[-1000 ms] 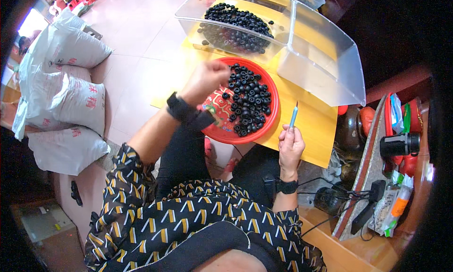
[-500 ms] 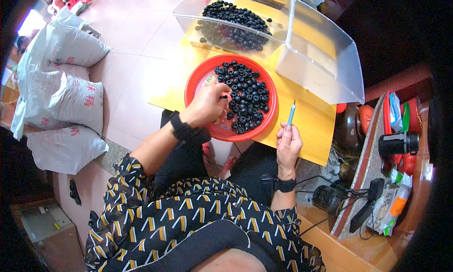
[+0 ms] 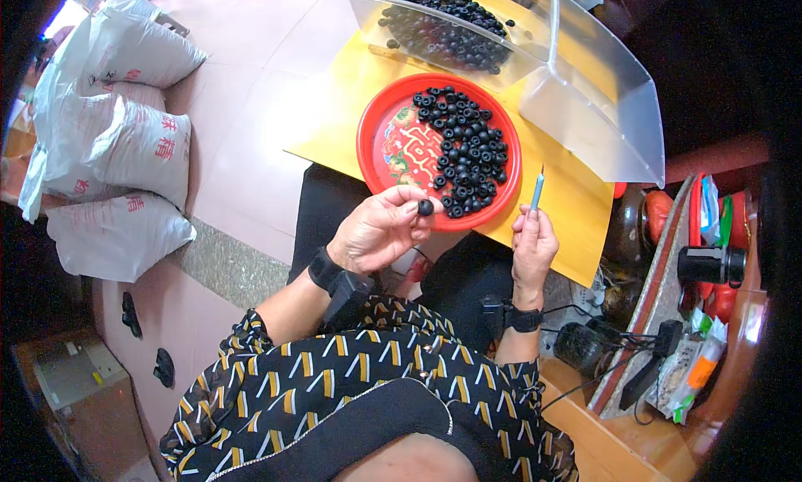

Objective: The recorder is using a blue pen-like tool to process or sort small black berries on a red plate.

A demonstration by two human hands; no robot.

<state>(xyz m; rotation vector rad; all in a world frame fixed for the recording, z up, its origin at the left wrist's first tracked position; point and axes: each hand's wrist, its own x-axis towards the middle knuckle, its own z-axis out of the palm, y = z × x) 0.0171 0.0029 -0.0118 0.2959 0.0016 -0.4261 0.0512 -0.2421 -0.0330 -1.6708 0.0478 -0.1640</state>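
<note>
Between the thumb and fingertips of my left hand [image 3: 373, 234] is a small round black bead-like piece [image 3: 425, 207], held at the near edge of a red round tray [image 3: 368, 148]. Many more black pieces [image 3: 472, 152], several showing a hole, lie heaped over the right part of the tray; its patterned bottom shows on the left. To the right of the tray, my right hand [image 3: 535, 246] grips a slim pale-blue-handled tool [image 3: 537, 191], its thin dark point upward. Whether that point is bristle or metal I cannot make out.
A clear plastic bin [image 3: 361, 10] with a pile of black pieces stands beyond the tray, another clear bin [image 3: 606, 135] to its right. Both rest on a yellow board [image 3: 576, 240]. White sacks [image 3: 138, 152] are stacked at left; cables [image 3: 576, 311] and jars lie at right.
My left hand has come back from inside the tray toward me, now with a black piece in its fingertips. My right hand still holds the pale-blue tool. The whole view has shifted slightly.
</note>
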